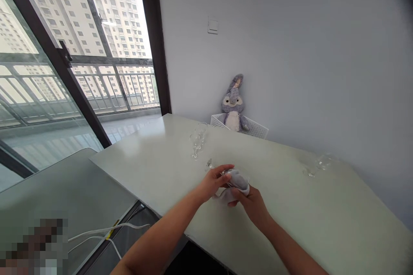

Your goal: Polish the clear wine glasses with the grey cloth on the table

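Cables: white cables point(129, 225) lie nearer the wearer than the grey-white cloth and to its left, over the lower grey surface point(80, 189).
Right hand: the right hand point(253, 206) is at the near right edge of the cloth, thumb on top and fingers curled beneath, gripping it; it seems to press the folds together.
Left hand: the left hand point(214, 182) is at the cloth's left side, fingers bent and pinching toward it, probably to steady whatever the cloth covers; the exact contact is hidden.
Cloth: the grey-white cloth point(238, 179) is bunched between both hands above the white table point(155, 163), likely kept low so the grip is steady.
Clear piece: just left of the cloth, beyond the left fingers, shows a clear piece point(209, 164), perhaps a glass foot; whether it joins something inside the cloth cannot be told.
Glassware: farther than the cloth, clear glassware point(196, 139) sits to its left and a clear glass point(323, 162) well to its right, perhaps apart to leave elbow room; upright or lying is unclear.
Toy: beyond the cloth, a plush toy point(232, 120) sits in a white basket point(256, 129), seemingly propped by the wall point(290, 51).
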Demonstrator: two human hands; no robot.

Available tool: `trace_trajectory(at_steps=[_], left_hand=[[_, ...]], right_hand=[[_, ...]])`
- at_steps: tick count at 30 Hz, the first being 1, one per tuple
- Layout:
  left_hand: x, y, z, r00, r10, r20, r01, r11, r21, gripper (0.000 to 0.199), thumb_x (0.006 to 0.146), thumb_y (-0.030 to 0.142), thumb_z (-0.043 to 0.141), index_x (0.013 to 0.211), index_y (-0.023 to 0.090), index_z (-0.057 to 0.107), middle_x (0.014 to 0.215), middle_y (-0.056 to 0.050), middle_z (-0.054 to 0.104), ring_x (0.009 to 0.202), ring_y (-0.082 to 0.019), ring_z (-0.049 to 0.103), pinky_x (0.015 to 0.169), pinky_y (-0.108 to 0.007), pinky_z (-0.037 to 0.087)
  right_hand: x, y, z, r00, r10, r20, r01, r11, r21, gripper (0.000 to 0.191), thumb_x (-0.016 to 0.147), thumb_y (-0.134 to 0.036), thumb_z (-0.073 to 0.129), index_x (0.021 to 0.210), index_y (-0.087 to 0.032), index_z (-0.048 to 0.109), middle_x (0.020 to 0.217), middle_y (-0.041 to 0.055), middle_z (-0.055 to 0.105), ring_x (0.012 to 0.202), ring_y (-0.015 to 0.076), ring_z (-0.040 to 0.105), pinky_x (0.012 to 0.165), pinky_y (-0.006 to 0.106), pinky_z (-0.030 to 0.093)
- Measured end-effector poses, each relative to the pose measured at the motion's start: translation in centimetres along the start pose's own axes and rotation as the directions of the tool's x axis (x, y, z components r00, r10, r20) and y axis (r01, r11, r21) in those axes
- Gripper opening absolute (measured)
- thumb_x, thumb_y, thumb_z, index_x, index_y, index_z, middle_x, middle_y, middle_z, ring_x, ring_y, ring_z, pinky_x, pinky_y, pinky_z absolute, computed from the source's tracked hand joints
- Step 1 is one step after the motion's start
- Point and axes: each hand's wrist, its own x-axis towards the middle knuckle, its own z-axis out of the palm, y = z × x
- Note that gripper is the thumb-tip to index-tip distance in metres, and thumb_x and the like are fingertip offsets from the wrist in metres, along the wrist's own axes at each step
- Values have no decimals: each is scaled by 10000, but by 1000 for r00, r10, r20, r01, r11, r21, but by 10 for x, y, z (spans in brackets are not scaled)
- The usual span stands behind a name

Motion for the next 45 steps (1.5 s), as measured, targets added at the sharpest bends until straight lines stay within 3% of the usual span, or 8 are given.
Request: trace_trajectory(at_steps=[9,18,24,29,33,37,41,45], left_hand=[[-4,8,-4,1000,15,-4,-12,918,397,481,856,475,302,1163,162,498,780,-43,609,634,-121,558,616,-269,458],[-8,5,-17,831,489,267,-257,-88,962,389,801,198,501,1187,232,459,1131,-65,562,1136,-229,431,990,-445,259],[-6,3,-24,896,350,274,-287,-17,958,338,830,381,458,1109,202,524,757,-37,631,743,-166,582,788,-337,405],[-15,13,-30,953,55,297,-283,506,814,308,840,409,427,1007,195,571,722,-1,621,633,-105,558,628,-226,418],[-20,22,-33,839,-259,478,-149,736,661,367,865,425,345,796,150,579,656,10,576,520,-68,495,493,-183,392],[-25,22,-22,943,46,330,-321,390,863,304,878,366,344,931,186,583,783,-30,613,748,-137,545,695,-277,419],[-27,17,-9,870,342,356,-333,-125,934,288,840,266,445,1113,190,497,906,-75,608,936,-207,512,909,-433,305],[-27,19,-11,875,280,395,-356,-181,917,289,847,303,433,1102,181,498,849,-62,602,812,-181,554,798,-357,379]], right_hand=[[1,2,-7,975,-200,92,219,850,-478,284,827,-394,433,839,-174,611,751,66,677,617,178,625,581,291,480],[10,-15,-9,983,175,-46,-170,981,95,336,692,-466,598,688,-132,566,469,11,591,434,160,571,467,288,468],[1,-26,-14,976,156,150,-169,983,75,289,735,-402,572,805,-122,588,557,-4,587,475,145,579,493,283,480],[-8,-42,-27,928,117,354,-54,982,-183,198,707,-330,600,741,-135,620,645,5,586,555,136,581,546,265,502],[-14,-47,-28,870,140,473,-59,981,-182,207,709,-335,596,742,-135,639,647,2,575,580,135,576,563,268,513],[-14,-34,-23,930,206,305,-212,977,-15,280,685,-392,628,714,-114,623,581,0,560,491,130,563,500,273,492],[-10,-22,-14,946,264,190,-310,909,280,309,714,-424,606,767,-119,617,579,13,575,453,104,527,465,242,439],[-11,-24,-8,937,288,198,-341,875,342,296,728,-417,594,783,-127,615,612,14,581,450,83,500,460,224,419]])
